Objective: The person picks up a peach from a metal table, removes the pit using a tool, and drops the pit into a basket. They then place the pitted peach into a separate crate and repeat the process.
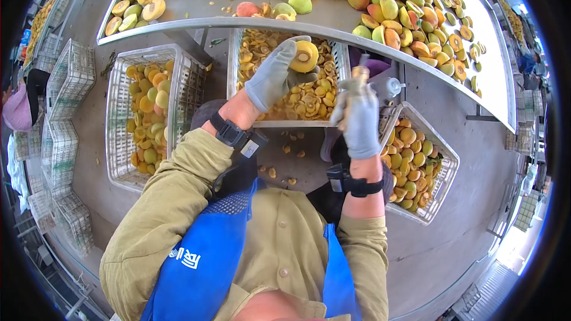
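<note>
In the head view, my gloved left hand [270, 77] grips a halved peach [304, 56], its cut face with the brown pit cavity turned up. My gloved right hand [358, 122] is closed around a short wooden-handled tool [360, 72] whose thin metal end points away from me. The two hands are apart, with the right one lower and to the side. Beneath them stands a white crate [297, 123] full of yellow cut fruit pieces [306, 104]. The tool's working end is blurred and small.
A metal table [202, 22] carries many halved peaches [392, 18] beyond the crate. Crates of fruit stand at left [113, 113] and right [425, 217]. Stacked crates [68, 101] line the far left, near a person in a purple hat [21, 107]. Fruit scraps [272, 172] lie on the floor.
</note>
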The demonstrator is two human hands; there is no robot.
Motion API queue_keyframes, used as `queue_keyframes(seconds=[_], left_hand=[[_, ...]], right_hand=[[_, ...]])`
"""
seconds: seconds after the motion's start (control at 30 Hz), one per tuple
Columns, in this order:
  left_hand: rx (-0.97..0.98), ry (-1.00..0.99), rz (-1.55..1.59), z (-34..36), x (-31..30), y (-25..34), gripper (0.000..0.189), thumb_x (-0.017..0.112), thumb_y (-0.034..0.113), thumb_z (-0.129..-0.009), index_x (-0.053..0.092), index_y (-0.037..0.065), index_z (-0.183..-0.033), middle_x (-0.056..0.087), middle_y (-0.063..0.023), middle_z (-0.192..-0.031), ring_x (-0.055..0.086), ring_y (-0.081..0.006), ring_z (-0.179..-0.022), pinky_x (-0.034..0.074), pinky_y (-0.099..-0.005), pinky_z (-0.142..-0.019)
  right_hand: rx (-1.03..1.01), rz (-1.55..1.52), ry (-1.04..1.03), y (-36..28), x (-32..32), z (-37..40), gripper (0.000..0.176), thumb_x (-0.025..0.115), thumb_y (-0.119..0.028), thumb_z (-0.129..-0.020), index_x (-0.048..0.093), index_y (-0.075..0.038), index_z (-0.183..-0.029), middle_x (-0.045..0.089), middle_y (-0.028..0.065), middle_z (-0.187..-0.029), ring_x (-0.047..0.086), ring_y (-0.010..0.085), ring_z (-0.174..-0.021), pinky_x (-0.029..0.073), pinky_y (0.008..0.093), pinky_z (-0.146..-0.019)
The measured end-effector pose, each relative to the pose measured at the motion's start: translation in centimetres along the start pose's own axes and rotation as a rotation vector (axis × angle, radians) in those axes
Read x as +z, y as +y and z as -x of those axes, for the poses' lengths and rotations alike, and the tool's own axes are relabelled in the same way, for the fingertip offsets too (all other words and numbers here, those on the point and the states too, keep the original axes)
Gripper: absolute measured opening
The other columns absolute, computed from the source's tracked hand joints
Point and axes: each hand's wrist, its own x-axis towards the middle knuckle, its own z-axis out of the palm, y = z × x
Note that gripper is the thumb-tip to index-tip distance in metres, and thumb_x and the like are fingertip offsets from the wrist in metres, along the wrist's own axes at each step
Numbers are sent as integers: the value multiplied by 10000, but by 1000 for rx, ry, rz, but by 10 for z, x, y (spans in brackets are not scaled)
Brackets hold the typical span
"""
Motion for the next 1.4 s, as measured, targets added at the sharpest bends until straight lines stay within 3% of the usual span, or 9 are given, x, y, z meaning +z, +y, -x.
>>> queue_keyframes(seconds=[0.1,0.27,0.37,0.77,0.87,0.97,1.07,1.27,1.4], left_hand=[[41,-28,40,1,-1,5,478,416,380,-959,375,66,-1316,548,-100,-1099,595,-215,-936,527,-352,-822],[18,-19,34,2,7,2,475,426,385,-955,388,68,-1306,540,-98,-1109,567,-218,-997,495,-364,-881],[19,-63,27,4,11,2,471,441,389,-948,402,73,-1295,539,-96,-1119,562,-216,-1008,484,-361,-894],[158,99,-26,5,23,-13,348,492,342,-931,487,97,-1179,568,-69,-999,590,-189,-847,520,-325,-755],[153,119,-41,7,21,-10,323,458,320,-952,498,93,-1178,562,-53,-1022,561,-158,-895,500,-298,-794],[165,139,-97,9,21,-4,325,436,316,-964,505,82,-1180,553,-44,-1048,533,-132,-947,477,-278,-837],[192,142,-148,8,15,-8,336,444,323,-960,511,72,-1172,551,-44,-1037,529,-128,-940,470,-274,-834],[169,154,-162,5,13,-11,348,440,334,-962,513,66,-1170,544,-45,-1052,529,-130,-945,468,-273,-839],[200,161,-213,0,3,-15,349,431,342,-965,515,73,-1171,543,-51,-1053,532,-138,-954,469,-276,-845]], right_hand=[[69,-10,-122,20,26,2,233,480,-281,-942,507,-57,-886,455,-6,-545,430,59,-381,336,204,-320],[-131,416,-88,51,33,-6,267,545,-236,-899,525,24,-953,607,194,-753,588,355,-661,447,423,-604],[-606,757,73,56,35,-10,194,521,-185,-922,547,6,-907,590,104,-667,568,228,-524,430,328,-475],[-412,553,32,61,54,-13,222,501,-158,-916,544,59,-940,620,176,-772,605,290,-703,456,358,-597],[-384,487,-53,70,54,-20,213,475,-169,-928,537,34,-942,589,112,-685,578,214,-590,450,322,-527],[75,108,-280,34,54,-10,194,464,-184,-936,519,2,-921,526,35,-609,497,124,-450,409,277,-408],[-78,352,-207,63,53,-23,170,454,-190,-944,487,-28,-906,474,-16,-572,410,75,-362,343,245,-319],[196,38,-380,28,49,-11,168,461,-195,-946,471,-28,-930,483,-4,-579,431,94,-377,347,254,-330],[-372,565,-148,97,47,-47,213,463,-220,-946,481,-24,-863,484,7,-574,467,101,-416,351,246,-362]])
